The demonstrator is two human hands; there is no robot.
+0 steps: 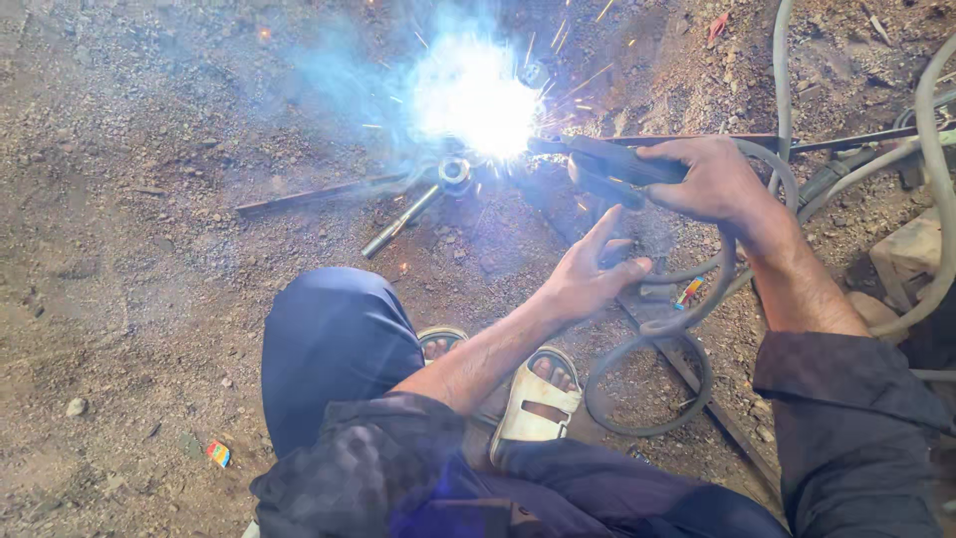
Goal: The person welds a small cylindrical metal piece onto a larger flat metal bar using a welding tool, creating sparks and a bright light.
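Nearest the camera: dark blue trousers [339, 349] over bent knees, and a foot in a pale strapped sandal [533, 399] on gravelly brown dirt ground [129, 269]. The person squats low over the work.

Left hand [588, 274] hangs just above the ground in front of the sandal. Fingers spread and loose, gripping nothing; it looks to be held out for balance.

A grey rubber cable [647, 384] coils in a loop beside the foot and runs up under the right forearm. A thin flat rusty metal bar [717, 408] lies across the dirt beneath the loop.

Right hand [712, 184] is farther out, fingers wrapped tight around the dark clamp-style electrode holder [607, 164], which points left toward the glare.

Farther still: a white-blue welding arc [478, 100] with sparks and pale smoke. It burns right at a small round steel fitting [455, 171] lying on the ground, joined to a slim grey steel rod [403, 221] that angles toward the near left. A long dark flat steel strip [319, 194] runs off to the left. The exact joint is lost in the glare.

Judgement: the weld at the fitting is underway now. The next move likely calls for a steady holder tip, close to the seam.

More grey hoses [931, 149] lie at the far right.
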